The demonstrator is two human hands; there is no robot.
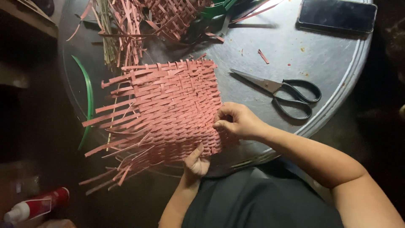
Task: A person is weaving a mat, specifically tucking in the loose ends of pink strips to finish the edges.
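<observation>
Both hands (219, 139) half-hidden behind woven mat (164, 109)

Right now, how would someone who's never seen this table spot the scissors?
Start at the round metal table. Right of the pink woven mat, just above the right hand, lie scissors. Only they have black loop handles and bare steel blades.

Woven mat (168, 105) on round table (337, 63), scissors (287, 90) right of it, phone (336, 15) behind

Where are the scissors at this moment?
In the head view, the scissors lie on the round metal tray, right of the woven pink mat, just above the right hand.
</observation>
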